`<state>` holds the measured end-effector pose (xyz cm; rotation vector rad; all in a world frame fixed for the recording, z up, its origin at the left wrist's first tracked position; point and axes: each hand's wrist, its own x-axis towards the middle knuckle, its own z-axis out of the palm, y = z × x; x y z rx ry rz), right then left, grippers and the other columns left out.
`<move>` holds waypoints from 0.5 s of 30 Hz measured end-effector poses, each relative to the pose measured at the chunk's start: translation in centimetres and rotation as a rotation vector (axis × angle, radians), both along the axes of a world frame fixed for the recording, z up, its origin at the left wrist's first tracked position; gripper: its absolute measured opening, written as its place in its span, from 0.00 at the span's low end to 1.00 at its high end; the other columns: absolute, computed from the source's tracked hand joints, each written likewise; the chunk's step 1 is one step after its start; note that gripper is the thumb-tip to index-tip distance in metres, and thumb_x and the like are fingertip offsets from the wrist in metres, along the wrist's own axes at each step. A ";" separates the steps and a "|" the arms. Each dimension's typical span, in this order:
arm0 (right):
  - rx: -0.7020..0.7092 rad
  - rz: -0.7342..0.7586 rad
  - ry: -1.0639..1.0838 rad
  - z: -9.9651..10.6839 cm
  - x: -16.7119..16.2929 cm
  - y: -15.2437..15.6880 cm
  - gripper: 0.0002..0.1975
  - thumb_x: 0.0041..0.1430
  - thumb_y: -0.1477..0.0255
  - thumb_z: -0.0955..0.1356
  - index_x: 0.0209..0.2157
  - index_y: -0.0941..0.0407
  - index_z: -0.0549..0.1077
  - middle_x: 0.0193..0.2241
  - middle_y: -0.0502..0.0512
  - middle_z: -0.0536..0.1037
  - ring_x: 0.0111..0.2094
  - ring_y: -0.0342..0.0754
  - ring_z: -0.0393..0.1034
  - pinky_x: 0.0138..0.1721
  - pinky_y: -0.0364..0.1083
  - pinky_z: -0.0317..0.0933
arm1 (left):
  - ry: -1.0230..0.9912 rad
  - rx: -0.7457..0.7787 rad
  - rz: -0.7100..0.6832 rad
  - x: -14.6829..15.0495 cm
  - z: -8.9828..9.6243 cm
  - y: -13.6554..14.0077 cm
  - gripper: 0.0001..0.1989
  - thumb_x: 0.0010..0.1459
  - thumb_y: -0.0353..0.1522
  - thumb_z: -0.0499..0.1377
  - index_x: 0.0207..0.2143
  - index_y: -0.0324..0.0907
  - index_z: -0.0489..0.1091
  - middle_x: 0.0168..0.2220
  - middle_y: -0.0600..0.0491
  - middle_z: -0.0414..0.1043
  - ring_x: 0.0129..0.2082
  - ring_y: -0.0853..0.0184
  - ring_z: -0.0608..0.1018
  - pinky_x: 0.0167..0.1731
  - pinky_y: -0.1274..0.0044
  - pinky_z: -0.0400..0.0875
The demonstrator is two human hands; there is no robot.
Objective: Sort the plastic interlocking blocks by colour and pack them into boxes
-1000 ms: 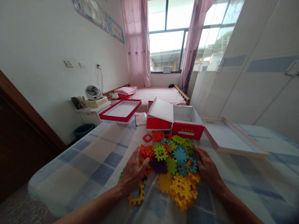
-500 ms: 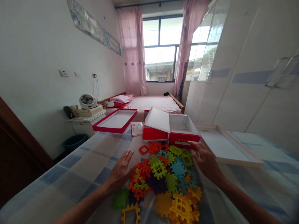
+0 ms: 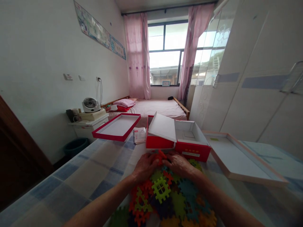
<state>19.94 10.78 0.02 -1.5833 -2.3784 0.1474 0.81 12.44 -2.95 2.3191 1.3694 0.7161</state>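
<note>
A heap of notched plastic building pieces in several colours lies on the table in front of me. At its far end, my left hand [image 3: 146, 164] and my right hand [image 3: 178, 162] come together around some red-orange building pieces [image 3: 162, 155]. The fingers of both hands curl in on these pieces from either side; my palms and some fingertips are hidden. Nearer to me in the heap are a lime-green window piece [image 3: 161, 189], a light green triangle piece [image 3: 142, 201] and a blue piece [image 3: 187, 187]. Yellow-orange pieces [image 3: 207, 218] show at the bottom edge.
Just beyond my hands stands a red and white box [image 3: 193, 150] with a white flap [image 3: 163, 126] tilted up. A red-rimmed lid [image 3: 110, 137] and paper cards [image 3: 139, 135] lie to the left. A shallow pale tray [image 3: 255, 176] is at right on the checked tablecloth [image 3: 94, 176].
Both hands have moved inward from the sides of the heap, meeting at its far end and closing on red-orange pieces. The view has shifted slightly.
</note>
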 end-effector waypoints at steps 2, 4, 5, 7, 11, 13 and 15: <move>0.007 -0.012 -0.033 0.2 0.7 -1.1 0.16 0.61 0.63 0.59 0.41 0.52 0.74 0.39 0.56 0.74 0.43 0.51 0.67 0.45 0.47 0.58 | -0.011 0.003 -0.088 0.6 0.5 -1.2 0.20 0.60 0.42 0.46 0.51 0.49 0.66 0.45 0.52 0.69 0.47 0.62 0.69 0.51 0.71 0.61; -0.001 -0.018 -0.053 0.6 1.7 -2.3 0.16 0.62 0.62 0.59 0.42 0.51 0.73 0.40 0.56 0.74 0.42 0.51 0.67 0.42 0.47 0.59 | -0.059 -0.017 -0.193 1.3 1.1 -2.1 0.19 0.61 0.42 0.46 0.52 0.50 0.65 0.47 0.53 0.69 0.48 0.63 0.69 0.51 0.72 0.61; -0.009 -0.023 -0.056 0.7 2.4 -2.8 0.16 0.62 0.62 0.58 0.42 0.50 0.74 0.40 0.55 0.74 0.42 0.51 0.67 0.42 0.47 0.59 | -0.090 -0.037 -0.241 1.5 1.3 -2.4 0.19 0.61 0.41 0.45 0.52 0.50 0.65 0.47 0.53 0.68 0.48 0.64 0.69 0.51 0.73 0.61; -0.014 -0.029 -0.047 0.9 3.7 -3.6 0.17 0.62 0.61 0.58 0.42 0.49 0.74 0.40 0.55 0.74 0.43 0.52 0.66 0.42 0.48 0.59 | -0.126 -0.058 -0.275 1.9 1.6 -2.4 0.20 0.62 0.41 0.44 0.51 0.50 0.65 0.49 0.54 0.68 0.49 0.65 0.69 0.51 0.75 0.61; 0.073 -0.013 0.006 1.1 5.4 -4.1 0.15 0.62 0.62 0.58 0.42 0.47 0.74 0.43 0.52 0.73 0.45 0.51 0.65 0.44 0.48 0.59 | -0.016 -0.015 -0.039 1.4 1.0 -0.7 0.25 0.61 0.43 0.42 0.53 0.40 0.64 0.55 0.47 0.63 0.54 0.61 0.66 0.55 0.71 0.58; 0.160 -0.046 0.043 1.5 5.3 -4.0 0.15 0.63 0.64 0.58 0.41 0.50 0.73 0.44 0.53 0.72 0.45 0.50 0.65 0.45 0.48 0.59 | 0.036 -0.007 0.008 1.0 0.3 0.3 0.27 0.61 0.43 0.42 0.54 0.36 0.62 0.56 0.44 0.60 0.55 0.60 0.64 0.56 0.70 0.56; 0.292 -0.103 0.068 2.1 5.0 -3.7 0.14 0.63 0.68 0.57 0.42 0.53 0.72 0.45 0.55 0.71 0.46 0.49 0.64 0.47 0.47 0.57 | 0.059 -0.005 -0.009 0.7 -0.2 0.9 0.26 0.61 0.43 0.42 0.53 0.36 0.63 0.57 0.43 0.60 0.56 0.59 0.63 0.56 0.69 0.55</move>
